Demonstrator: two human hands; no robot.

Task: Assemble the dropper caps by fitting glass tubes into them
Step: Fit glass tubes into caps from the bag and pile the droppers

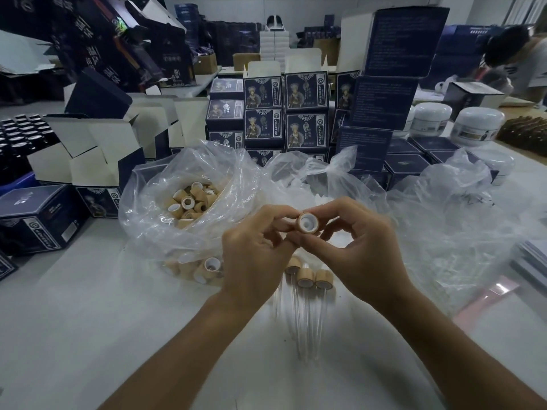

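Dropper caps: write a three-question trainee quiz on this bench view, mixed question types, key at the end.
1. True or false: the cap held up between both hands already has a glass tube in it.
2. Where do the loose caps come from?
A. a bag left of the hands
B. a white jar
C. a dark box
3. Fill in: the finished droppers lie on the table directly ____ the hands.

Key: 1 false, its white inside shows an empty hole; 2 A; 3 below (nearer the person). The left hand and right hand both pinch the cap.
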